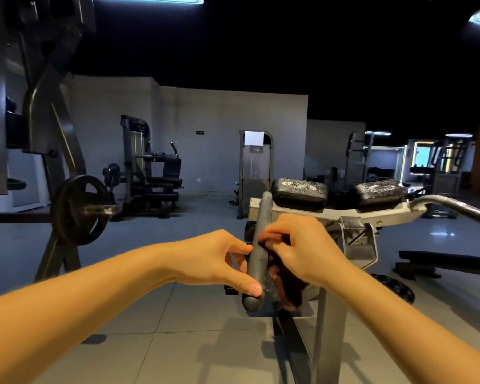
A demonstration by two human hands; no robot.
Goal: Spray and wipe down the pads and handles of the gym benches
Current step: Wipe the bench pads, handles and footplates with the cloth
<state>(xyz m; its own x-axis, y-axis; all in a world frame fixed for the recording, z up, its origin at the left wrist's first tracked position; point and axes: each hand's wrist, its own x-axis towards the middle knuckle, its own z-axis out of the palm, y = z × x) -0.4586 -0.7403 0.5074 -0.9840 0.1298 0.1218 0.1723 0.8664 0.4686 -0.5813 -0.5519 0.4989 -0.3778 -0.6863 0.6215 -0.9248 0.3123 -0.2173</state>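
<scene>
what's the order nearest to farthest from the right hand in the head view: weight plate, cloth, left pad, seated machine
1. cloth, in the right hand
2. left pad, just beyond
3. weight plate, far left
4. seated machine, back wall

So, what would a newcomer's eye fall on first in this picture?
First the two hands in the middle: the left hand grips the near end of the grey handle, and the right hand holds a dark red cloth against it. Just beyond stand two black pads speckled with white, and a black weight plate hangs at the left.
</scene>
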